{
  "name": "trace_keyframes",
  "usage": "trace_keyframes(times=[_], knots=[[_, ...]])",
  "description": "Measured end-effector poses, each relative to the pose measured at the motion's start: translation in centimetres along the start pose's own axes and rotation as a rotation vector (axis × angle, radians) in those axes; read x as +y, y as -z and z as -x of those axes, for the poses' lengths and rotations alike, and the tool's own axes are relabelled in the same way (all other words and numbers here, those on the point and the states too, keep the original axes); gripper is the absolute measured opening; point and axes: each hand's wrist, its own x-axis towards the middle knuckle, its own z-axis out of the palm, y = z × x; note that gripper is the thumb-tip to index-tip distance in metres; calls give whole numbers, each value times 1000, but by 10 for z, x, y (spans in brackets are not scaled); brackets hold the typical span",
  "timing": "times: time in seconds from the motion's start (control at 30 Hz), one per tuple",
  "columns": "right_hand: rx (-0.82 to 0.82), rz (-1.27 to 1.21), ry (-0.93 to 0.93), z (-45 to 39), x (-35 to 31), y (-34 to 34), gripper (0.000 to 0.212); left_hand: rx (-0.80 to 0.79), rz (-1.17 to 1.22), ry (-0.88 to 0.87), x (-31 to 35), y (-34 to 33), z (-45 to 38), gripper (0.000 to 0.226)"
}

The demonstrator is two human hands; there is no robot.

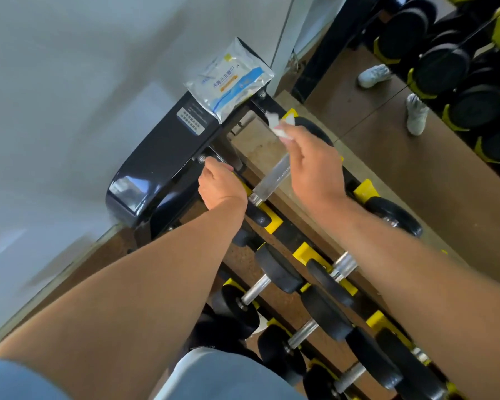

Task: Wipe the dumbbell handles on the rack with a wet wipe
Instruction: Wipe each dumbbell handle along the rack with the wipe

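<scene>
Fingers of the right hand [315,166] pinch a white wipe [282,127] above a dumbbell's silver handle [272,180] on the rack [274,223]. Left hand [220,186] seems curled round the dumbbell's end; it's blurry.

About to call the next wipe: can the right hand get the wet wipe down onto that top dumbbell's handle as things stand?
Probably yes. The right hand holds the wet wipe just above the bare handle; nothing lies between. The left hand grips the near end only.
</scene>
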Motion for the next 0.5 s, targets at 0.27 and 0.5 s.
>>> trace_keyframes(times=[0.27,0.5], knots=[[-368,260,120,46,-1,-25,23,-20,-107,-30,3,0,1,48],[57,-321,-488,34,-29,-5,27,-67,-165,-25,4,1,-1,48]])
